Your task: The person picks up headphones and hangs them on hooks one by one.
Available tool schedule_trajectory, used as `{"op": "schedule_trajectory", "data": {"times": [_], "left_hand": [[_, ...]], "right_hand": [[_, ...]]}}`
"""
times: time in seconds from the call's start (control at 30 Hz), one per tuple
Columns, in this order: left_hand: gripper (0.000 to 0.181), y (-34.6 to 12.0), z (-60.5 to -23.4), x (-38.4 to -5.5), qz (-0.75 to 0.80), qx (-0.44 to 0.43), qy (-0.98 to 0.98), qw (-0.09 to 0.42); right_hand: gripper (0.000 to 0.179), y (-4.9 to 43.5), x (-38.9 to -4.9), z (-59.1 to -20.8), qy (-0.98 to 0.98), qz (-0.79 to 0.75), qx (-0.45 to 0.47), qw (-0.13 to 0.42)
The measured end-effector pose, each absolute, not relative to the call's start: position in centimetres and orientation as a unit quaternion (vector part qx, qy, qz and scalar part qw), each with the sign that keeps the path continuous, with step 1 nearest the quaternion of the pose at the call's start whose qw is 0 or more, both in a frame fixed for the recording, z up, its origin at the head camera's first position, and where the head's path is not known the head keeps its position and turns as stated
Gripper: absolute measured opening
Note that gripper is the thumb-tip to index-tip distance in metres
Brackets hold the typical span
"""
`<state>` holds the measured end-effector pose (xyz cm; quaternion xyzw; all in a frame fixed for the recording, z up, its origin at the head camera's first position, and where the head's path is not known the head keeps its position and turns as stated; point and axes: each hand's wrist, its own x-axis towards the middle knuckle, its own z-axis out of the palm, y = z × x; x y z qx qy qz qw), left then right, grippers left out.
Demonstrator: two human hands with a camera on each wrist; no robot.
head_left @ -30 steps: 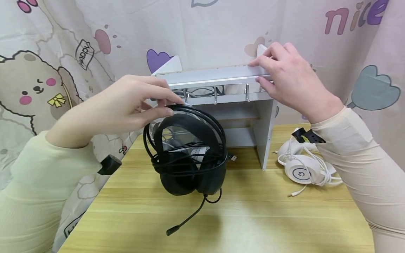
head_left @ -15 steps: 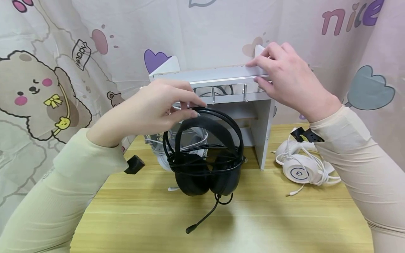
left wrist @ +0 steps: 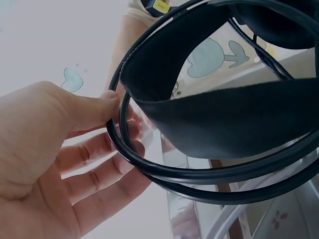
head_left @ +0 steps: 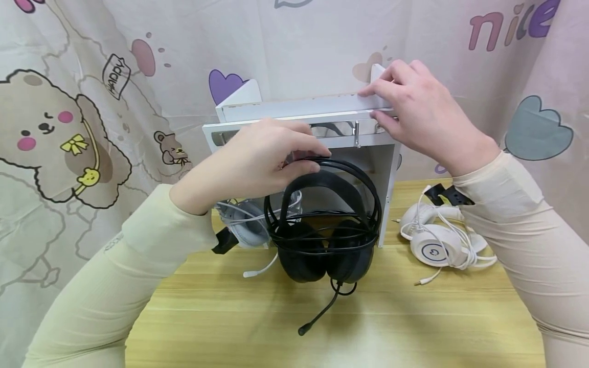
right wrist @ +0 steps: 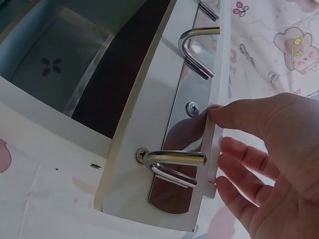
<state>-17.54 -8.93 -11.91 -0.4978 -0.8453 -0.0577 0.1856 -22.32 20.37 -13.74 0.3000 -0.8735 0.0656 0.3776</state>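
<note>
My left hand [head_left: 264, 153] pinches the top frame of a black headset [head_left: 301, 255] between thumb and fingers, in front of a white shelf rack [head_left: 294, 108]. The headset hangs upright with its cable wound around it and its microphone pointing down. In the left wrist view the thumb presses the thin outer bands above the wide headband [left wrist: 209, 119]. My right hand [head_left: 421, 115] grips the upper right edge of the rack. Seen from the right wrist, the thumb lies on the front board beside a metal hook [right wrist: 174, 158], with fingers behind.
A white headset with grey pads [head_left: 250, 225] hangs at the rack's left, partly hidden by my left arm. Another white headset [head_left: 437, 248] lies on the wooden table [head_left: 257, 327] at the right. A metal hook [head_left: 356, 134] projects from the rack's front. A printed curtain [head_left: 313, 46] stands behind.
My left hand has carried the black headset to the right along the rack's front, exposing the white headset hanging at the left. My right hand has stayed on the rack's edge.
</note>
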Motion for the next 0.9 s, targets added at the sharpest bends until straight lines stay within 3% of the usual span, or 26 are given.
{"op": "schedule_trajectory", "data": {"times": [0.9], "left_hand": [[0.026,-5.2,-13.0,-20.4,-0.046,-0.451,-0.871,0.192]], "right_hand": [[0.038,20.6,-22.5,-13.2,-0.879,0.065,0.305,0.361]]}}
